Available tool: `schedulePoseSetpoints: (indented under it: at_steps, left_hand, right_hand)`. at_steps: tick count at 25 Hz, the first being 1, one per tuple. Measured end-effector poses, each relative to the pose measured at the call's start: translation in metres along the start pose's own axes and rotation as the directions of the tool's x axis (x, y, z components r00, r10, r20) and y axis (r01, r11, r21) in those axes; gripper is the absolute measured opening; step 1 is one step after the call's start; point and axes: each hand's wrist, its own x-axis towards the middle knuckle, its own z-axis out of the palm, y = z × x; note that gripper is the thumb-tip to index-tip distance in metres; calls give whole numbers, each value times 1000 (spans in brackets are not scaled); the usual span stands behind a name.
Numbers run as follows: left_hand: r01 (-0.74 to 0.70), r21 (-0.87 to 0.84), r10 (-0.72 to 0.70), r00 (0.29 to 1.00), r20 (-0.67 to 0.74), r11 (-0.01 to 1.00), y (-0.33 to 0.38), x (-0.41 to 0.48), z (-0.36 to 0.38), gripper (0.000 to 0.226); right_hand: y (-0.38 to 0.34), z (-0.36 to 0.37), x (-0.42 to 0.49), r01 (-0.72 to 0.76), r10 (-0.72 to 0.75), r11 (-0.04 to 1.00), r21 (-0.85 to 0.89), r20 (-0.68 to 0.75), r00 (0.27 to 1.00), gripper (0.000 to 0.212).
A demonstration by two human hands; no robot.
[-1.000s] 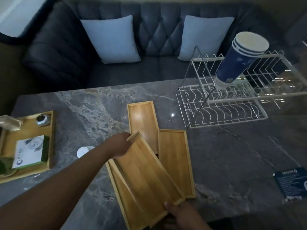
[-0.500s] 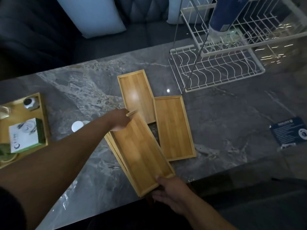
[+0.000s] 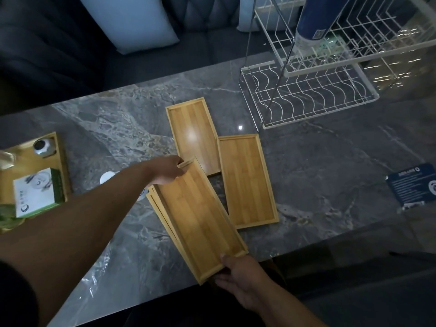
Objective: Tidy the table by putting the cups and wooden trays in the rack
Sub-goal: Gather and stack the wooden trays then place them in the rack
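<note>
Bamboo tray in hand: a long wooden tray [image 3: 200, 220] lies at a slant over another tray [image 3: 162, 218] of the same kind, whose edge shows along its left side.
Left hand: the left hand [image 3: 166, 171] is closed on the far end of the top tray, fingers curled over the rim at its far left corner.
Right hand: the right hand [image 3: 243, 277] grips the near end of the same tray at the table's front edge, thumb on the rim, the other fingers under and out of sight.
Other trays: a third tray [image 3: 193, 135] lies flat farther back, its near end tucked under the held tray's far corner; a fourth tray [image 3: 247, 180] lies flat just to the right, touching the third along one corner.
Table: grey marble table [image 3: 330, 175].
Rack: white wire rack [image 3: 306, 95] stands at the far right of the table, well apart from the trays.
Cups: a stack of blue paper cups [image 3: 316, 17] sits tilted on the rack's upper tier, its top cut off by the frame.
Left side: a larger wooden tray [image 3: 62, 166] holds a small box and a jar.
Right side: a dark blue card [image 3: 410, 185] lies flat near the right edge.
</note>
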Motion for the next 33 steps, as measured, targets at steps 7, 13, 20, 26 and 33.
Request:
schedulePoseSetpoints:
  at_steps: [7,13,20,26,33]
  left_hand:
    - [13,-145,7,991,133,989,-3,-4,-9,39]
    - [-112,-74,123,979,161,991,5,-13,-20,49]
    - [-197,-64,204,973,112,978,21,-33,-44,40]
    - [-235,-124,239,971,21,964,64,-32,-75,40]
    - [-266,-175,277,960,42,948,129,5,-76,19]
  right_hand:
    - [5,-5,2,14,-15,997,78,20,1000,7]
    - [8,-10,0,-34,20,992,125,105,994,15]
    - [-5,-22,-13,-41,21,994,105,188,982,14]
    - [-39,-39,-37,152,-154,987,61,24,988,20]
    - [-78,-75,-31,166,-179,957,239,35,983,33]
